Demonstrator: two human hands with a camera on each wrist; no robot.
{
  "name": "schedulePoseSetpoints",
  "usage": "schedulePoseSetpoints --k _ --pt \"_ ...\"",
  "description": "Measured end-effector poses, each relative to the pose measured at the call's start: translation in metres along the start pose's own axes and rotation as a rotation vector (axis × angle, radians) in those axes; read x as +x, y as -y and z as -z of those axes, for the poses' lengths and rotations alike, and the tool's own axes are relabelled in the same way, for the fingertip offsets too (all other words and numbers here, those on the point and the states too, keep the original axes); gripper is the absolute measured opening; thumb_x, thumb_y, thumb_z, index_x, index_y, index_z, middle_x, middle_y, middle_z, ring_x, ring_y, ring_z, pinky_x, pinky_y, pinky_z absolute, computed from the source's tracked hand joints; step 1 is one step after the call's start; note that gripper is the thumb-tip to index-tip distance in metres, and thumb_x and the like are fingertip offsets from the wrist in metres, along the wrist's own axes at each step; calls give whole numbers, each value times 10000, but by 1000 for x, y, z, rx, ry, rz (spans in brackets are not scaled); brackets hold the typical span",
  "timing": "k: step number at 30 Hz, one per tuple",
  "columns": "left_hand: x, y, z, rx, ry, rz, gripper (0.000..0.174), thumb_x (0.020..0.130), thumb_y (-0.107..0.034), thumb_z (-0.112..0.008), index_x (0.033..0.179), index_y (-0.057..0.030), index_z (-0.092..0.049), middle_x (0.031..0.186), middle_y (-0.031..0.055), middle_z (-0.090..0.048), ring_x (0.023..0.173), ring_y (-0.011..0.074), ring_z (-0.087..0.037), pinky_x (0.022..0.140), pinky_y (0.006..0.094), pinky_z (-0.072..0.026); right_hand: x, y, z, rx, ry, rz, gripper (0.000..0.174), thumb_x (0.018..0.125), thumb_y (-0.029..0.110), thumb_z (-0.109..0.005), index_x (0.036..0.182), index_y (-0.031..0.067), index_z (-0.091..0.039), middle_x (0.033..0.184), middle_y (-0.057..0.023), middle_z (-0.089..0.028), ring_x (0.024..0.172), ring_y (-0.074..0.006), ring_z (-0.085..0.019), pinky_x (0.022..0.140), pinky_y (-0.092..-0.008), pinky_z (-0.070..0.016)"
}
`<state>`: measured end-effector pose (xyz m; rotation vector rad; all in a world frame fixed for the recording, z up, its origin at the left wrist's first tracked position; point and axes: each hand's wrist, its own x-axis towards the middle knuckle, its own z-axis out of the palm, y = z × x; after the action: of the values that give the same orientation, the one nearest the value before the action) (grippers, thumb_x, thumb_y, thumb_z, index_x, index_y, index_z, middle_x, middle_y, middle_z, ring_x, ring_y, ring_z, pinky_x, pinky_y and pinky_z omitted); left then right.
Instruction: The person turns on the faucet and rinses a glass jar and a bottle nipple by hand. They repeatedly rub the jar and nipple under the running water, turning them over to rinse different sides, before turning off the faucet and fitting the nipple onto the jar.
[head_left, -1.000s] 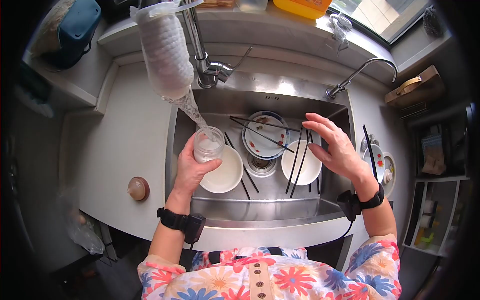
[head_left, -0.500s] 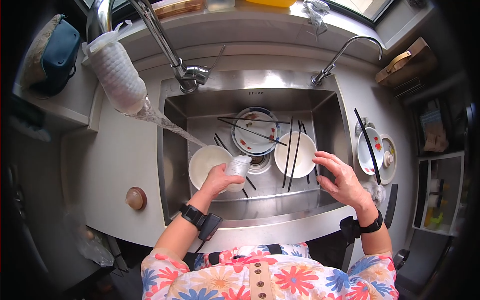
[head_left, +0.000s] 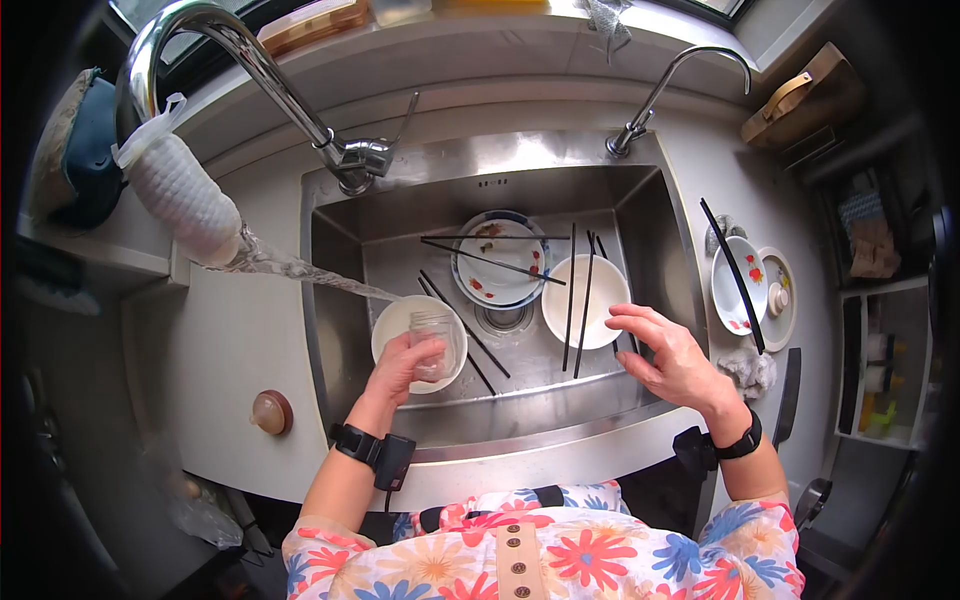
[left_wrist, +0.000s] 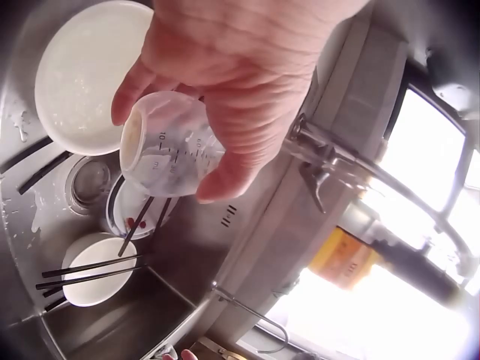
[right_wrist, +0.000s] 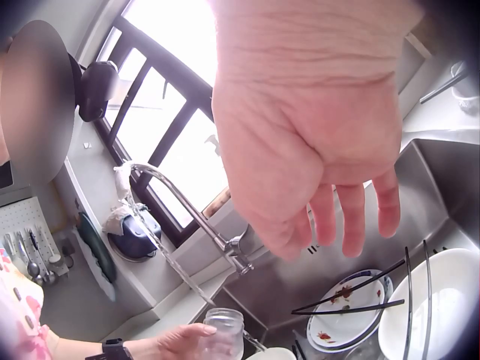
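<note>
The left hand [head_left: 402, 366] grips a clear bottle [head_left: 432, 345] above the left white bowl [head_left: 392, 318]. In the left wrist view the bottle [left_wrist: 169, 146], with measuring marks, lies tilted between thumb and fingers. A stream of water [head_left: 310, 272] from the cloth-covered faucet outlet [head_left: 185, 200] falls at that bowl. Over the sink's right side hangs the right hand [head_left: 675, 362], fingers loosely bent, holding nothing, near the right white bowl [head_left: 600, 300]; the right wrist view shows its palm side [right_wrist: 315, 150].
Patterned plates [head_left: 497, 262] and black chopsticks [head_left: 500, 238] lie in the sink [head_left: 480, 405]. A bottle nipple with a brown ring [head_left: 271, 412] sits on the left counter. On the right counter are an oval dish [head_left: 728, 285], a lidded bowl [head_left: 792, 320] and a second faucet [head_left: 660, 100].
The left hand has turned the bottle from upright under the stream to tipped over the left bowl, then partly back up. The view has shifted; the right hand remains empty.
</note>
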<state>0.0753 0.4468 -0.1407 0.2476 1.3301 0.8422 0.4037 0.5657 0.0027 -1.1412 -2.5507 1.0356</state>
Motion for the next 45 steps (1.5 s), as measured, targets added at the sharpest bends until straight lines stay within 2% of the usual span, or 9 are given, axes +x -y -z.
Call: schedulePoseSetpoints --k 4,19,23,25,26,31,37,41,45 --pt "-19 -23 3 8 -172 -482 474 680 -50 -765 1107 -30 -560 1005 48 -623 905 142 -605 823 265 -479 13 7 -13 19 58 64 342 782 70 -613 1119 42 -568 1190 -143 -570 1068 -325 -564 910 -380 -465" --pt "-30 -24 12 473 -438 -709 668 597 -108 -772 1205 -18 -510 1103 88 -596 1007 210 -583 884 315 -461 110 78 -143 239 -16 355 381 800 24 -513 1181 40 -529 1131 -167 -590 1042 -324 -568 901 -406 -459" --pt "-37 -21 10 895 -539 -824 678 564 -145 -778 1180 -32 -518 1119 128 -564 1053 307 -534 899 383 -449 129 75 -171 202 215 309 408 838 94 -533 1242 39 -508 1120 -156 -601 926 -289 -629 788 -374 -517" --pt "-38 -16 10 946 -539 -880 680 555 -157 -787 1168 -35 -521 1122 130 -564 1059 317 -524 903 390 -445 142 87 -155 531 812 -183 386 860 118 -545 1238 45 -522 1057 -115 -627 768 -192 -665 627 -308 -535" --pt "-38 -15 10 1001 -537 -936 681 546 -170 -795 1157 -38 -524 1124 132 -563 1065 327 -513 907 396 -440 143 80 -164 762 868 -190 391 867 135 -543 1243 31 -518 999 -79 -631 656 -113 -645 514 -255 -503" --pt "-29 -16 21 956 -588 -837 704 541 -204 -810 1163 -30 -530 1115 136 -569 1060 325 -525 900 388 -446 146 88 -173 1193 741 -360 395 833 114 -523 1204 -19 -502 963 -73 -632 662 -122 -639 514 -251 -490" --pt "-24 -22 22 637 -439 -515 609 556 -169 -779 1093 31 -574 1009 130 -628 924 258 -608 818 339 -478 132 68 -192 480 132 24 483 775 70 -515 1257 38 -500 1102 -163 -614 763 -227 -649 703 -352 -513" --pt "-26 -27 24 407 -264 -328 509 621 -120 -754 1082 16 -587 971 80 -639 886 157 -603 800 285 -471 123 53 -197 510 75 35 501 766 65 -503 1267 77 -514 1082 -179 -616 788 -273 -640 774 -368 -499" --pt "-20 -26 29 477 -304 -355 560 598 -157 -764 1086 45 -580 1021 118 -635 924 197 -610 816 305 -475 127 50 -196 517 63 72 476 777 64 -493 1251 78 -529 988 -171 -643 798 -274 -639 765 -367 -497"
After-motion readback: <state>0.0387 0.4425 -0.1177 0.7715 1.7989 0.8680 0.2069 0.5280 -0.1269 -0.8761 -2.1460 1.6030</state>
